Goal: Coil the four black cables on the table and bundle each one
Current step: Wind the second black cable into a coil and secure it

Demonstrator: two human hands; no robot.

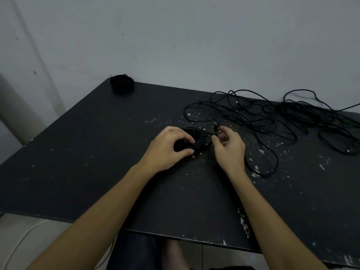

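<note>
The fingers point(183, 136) of the left hand point(167, 151) are curled over the near end of a small coil of black round cable point(196, 140), with the thumb point(185, 152) closing on it from the near side. The right hand point(230, 147) sits just beside the coil's other end. Its thumb and forefinger are brought together around a short free length of the same cable. That length ends in a black plug point(215, 127), which stands up just past the fingertips. The remaining right fingers are loosely curled; whether they touch the cable cannot be told.

The coil lies on the black, paint-flecked, flat table top point(97, 152), roughly midway between the near and far edges, slightly right of centre.

A second coil of black cable, wound into a compact round bundle point(121, 83), rests at the far left corner of the table.

A loose tangle of uncoiled black cables point(282, 115) spreads across the far right part of the table, up to the right edge. One loop of it trails toward the near edge, passing just beside the right wrist.
</note>
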